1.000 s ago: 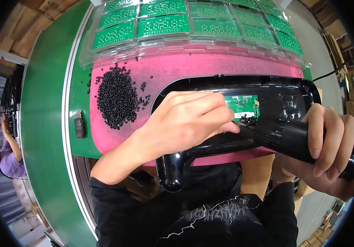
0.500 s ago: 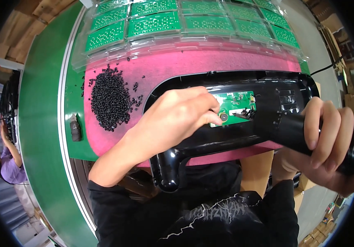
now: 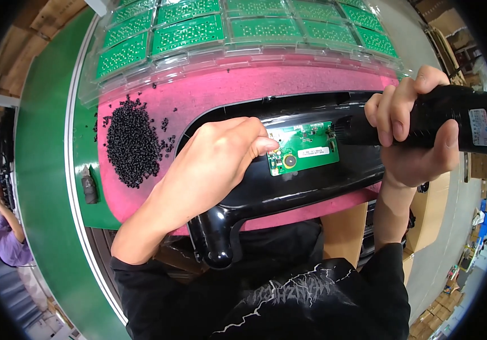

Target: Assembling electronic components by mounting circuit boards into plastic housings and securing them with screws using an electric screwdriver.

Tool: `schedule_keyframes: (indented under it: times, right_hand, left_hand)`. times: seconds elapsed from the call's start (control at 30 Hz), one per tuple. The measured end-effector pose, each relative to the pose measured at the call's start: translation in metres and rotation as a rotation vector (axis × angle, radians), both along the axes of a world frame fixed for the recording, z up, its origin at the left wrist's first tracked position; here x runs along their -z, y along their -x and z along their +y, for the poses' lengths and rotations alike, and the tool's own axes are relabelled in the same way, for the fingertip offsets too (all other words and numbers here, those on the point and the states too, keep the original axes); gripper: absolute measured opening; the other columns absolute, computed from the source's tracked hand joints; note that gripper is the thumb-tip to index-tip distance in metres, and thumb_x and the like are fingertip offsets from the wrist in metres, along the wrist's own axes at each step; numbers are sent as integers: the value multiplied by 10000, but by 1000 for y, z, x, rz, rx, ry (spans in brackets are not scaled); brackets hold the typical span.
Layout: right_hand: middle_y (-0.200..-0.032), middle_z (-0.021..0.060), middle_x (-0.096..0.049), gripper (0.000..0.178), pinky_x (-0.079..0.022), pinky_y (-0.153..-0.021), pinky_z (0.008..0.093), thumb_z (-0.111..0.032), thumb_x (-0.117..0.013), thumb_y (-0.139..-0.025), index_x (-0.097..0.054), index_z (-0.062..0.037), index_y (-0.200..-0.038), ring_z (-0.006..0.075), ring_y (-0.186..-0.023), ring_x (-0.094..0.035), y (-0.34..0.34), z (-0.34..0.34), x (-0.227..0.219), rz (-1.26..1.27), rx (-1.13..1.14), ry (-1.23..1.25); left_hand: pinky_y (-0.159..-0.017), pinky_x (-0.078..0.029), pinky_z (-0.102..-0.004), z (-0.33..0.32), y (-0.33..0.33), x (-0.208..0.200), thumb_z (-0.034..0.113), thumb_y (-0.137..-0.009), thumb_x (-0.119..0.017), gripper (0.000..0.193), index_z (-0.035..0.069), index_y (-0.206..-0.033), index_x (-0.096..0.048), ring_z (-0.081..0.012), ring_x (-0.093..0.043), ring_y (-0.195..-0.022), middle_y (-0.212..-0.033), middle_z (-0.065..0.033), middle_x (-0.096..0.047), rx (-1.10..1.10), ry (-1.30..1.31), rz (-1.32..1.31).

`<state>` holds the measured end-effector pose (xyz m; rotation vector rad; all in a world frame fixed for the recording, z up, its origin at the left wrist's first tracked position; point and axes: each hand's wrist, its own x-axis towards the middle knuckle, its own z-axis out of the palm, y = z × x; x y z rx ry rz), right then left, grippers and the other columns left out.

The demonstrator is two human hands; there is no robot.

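Note:
A large black plastic housing (image 3: 306, 192) lies open side up, a stubby rounded arm jutting from its near left. Inside sits a green circuit board (image 3: 314, 164) with a round component. My left hand (image 3: 212, 161) reaches over the housing's left part, thumb and fingers pinched together at the board's upper left edge; whatever is between them is hidden. Wrapped in my right hand (image 3: 410, 122) is a black power screwdriver (image 3: 441, 116), lying sideways, its dark front end at the board's right edge. Its very tip is hard to make out.
Left of the housing, a heap of small black screws (image 3: 133, 144) lies on the pink mat (image 3: 221, 85). Clear trays (image 3: 221, 54) of green boards line the far side. A small dark object (image 3: 89, 186) rests on the green tabletop. Another person (image 3: 8, 232) is at far left.
The screwdriver's front end has moved up and right, from the board's lower part to its right edge. My left fingertips have moved up from beside the round component to the upper left edge.

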<state>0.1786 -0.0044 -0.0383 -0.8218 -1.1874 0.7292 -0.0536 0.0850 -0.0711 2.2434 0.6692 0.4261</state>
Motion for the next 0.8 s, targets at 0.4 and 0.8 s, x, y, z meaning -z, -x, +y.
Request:
schedule_keyframes:
  times: [0.4,0.8]
  right_hand:
    - [-631,-12,-448,498,-339,-532,272,-513,-541,-890,-455,-56,-1070,94,-482,-399,-1,7,5,-20,15,55]
    - [-597,-12,-429,537,-328,-508,250,-482,-525,-908,-458,-6,-1147,91,-465,-392,8,15,10,-93,47,33]
  left_hand:
    - [-607,-495,-369,-1,0,12,-36,-750,-693,181,6,-925,-674,-294,-615,-682,-756,-113,-605,147,-147,-128]
    - [-601,-486,-391,-2,1,8,-60,-678,-647,313,13,-975,-709,-300,-596,-674,-720,-110,-566,165,-296,48]
